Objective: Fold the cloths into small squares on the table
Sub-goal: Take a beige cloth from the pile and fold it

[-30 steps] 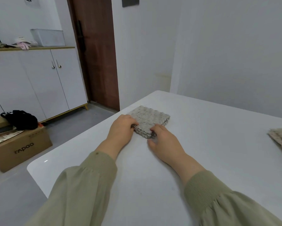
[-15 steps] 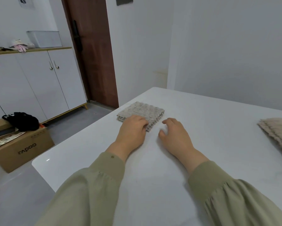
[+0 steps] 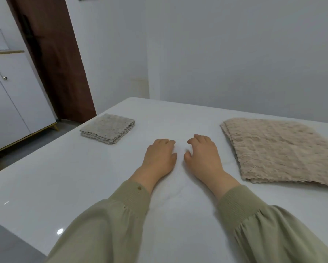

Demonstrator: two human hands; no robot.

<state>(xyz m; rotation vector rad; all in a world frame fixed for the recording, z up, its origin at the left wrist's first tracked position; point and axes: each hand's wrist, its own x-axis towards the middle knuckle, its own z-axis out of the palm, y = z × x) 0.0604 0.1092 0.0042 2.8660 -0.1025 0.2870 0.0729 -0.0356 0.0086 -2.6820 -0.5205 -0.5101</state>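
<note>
Grey and nubbly, the small cloth (image 3: 108,128) lay folded into a thick square near the far left edge of the white tabletop (image 3: 74,183). Its scalloped layers were stacked evenly and nothing touched it. Off to the right lay a much larger beige cloth (image 3: 279,150), spread flat, with more than one layer showing along its left and near edges. Its right side ran out of sight.

Between the two cloths the person had both hands palm-down on the bare tabletop, close together but apart. The left hand (image 3: 159,156) was the nearer one to the grey square, though well clear of it. Its fingers (image 3: 164,142) were loosely bent and held nothing. The right hand (image 3: 203,154) sat near the beige cloth's left edge without touching it, its fingers (image 3: 199,138) likewise relaxed and empty.

Olive-green sleeves (image 3: 273,230) with ribbed cuffs covered both forearms, and there was a small button on the left cuff.

Beyond the table's far left corner stood a dark brown door (image 3: 53,59), and beside it a white cabinet (image 3: 17,103) with two small metal knobs, set on a grey floor.
</note>
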